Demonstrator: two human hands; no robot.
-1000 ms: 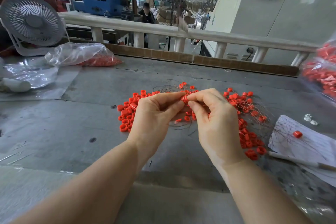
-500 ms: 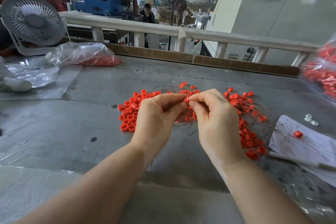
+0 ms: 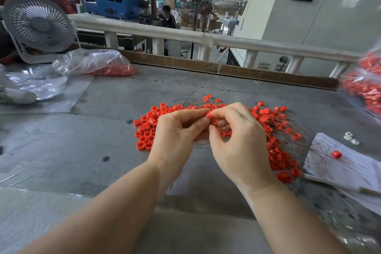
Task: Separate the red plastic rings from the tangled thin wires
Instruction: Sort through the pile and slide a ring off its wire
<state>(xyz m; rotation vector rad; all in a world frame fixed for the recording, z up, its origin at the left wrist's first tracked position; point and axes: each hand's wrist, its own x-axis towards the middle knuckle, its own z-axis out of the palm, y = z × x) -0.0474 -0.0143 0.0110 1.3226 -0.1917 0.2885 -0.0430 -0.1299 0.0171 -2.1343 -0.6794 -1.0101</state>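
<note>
light: daylight is coming in from the hall behind | shadows: staying soft | edges: bending, blurring at right bag of rings (image 3: 369,86)

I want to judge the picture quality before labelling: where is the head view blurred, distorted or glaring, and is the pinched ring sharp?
Head view: the red ring pinched between the left hand and right hand is sharp; the bag of rings at the right edge is smeared; the railing bows from wide-angle distortion; the plastic sheet at left shows glare.
</note>
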